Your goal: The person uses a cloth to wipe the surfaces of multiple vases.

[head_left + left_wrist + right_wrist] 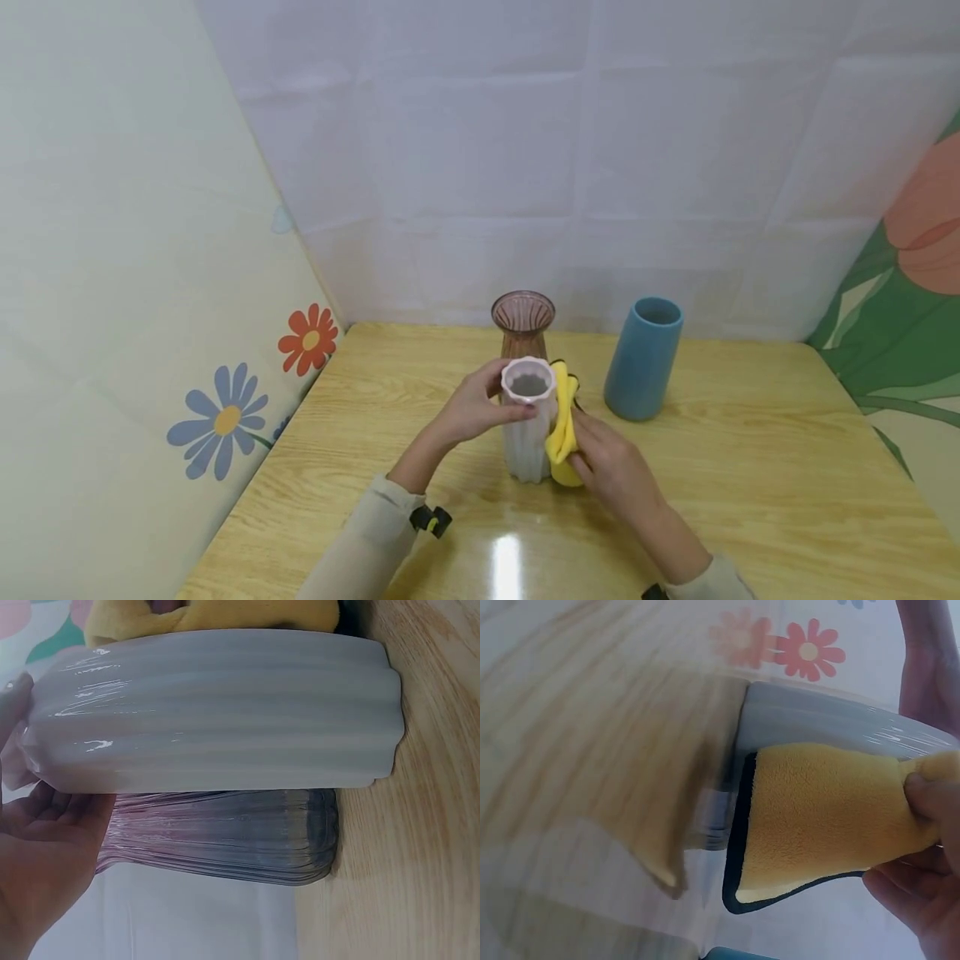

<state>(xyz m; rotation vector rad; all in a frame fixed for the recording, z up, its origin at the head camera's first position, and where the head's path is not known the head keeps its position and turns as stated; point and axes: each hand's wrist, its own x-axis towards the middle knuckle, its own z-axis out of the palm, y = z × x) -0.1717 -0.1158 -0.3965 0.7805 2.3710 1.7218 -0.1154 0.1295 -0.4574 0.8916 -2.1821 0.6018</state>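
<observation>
A white fluted vase [528,442] with a scalloped rim stands upright on the wooden table. My left hand [474,406] grips it near the top, thumb across the front and fingers round the far side. In my right hand [617,467] a yellow cloth [562,417] with dark edging is pinched between thumb and fingers. The cloth lies against the right side of the white vase, and its lower part hangs down in the right wrist view. Behind the white vase stands a purple glass vase [522,321], its lower part showing in the left wrist view.
A blue vase [643,362] stands on the table [750,467] to the right and farther back. White sheeting [480,167] rises behind the table's back edge. Flower-printed panels [150,333] flank it on both sides.
</observation>
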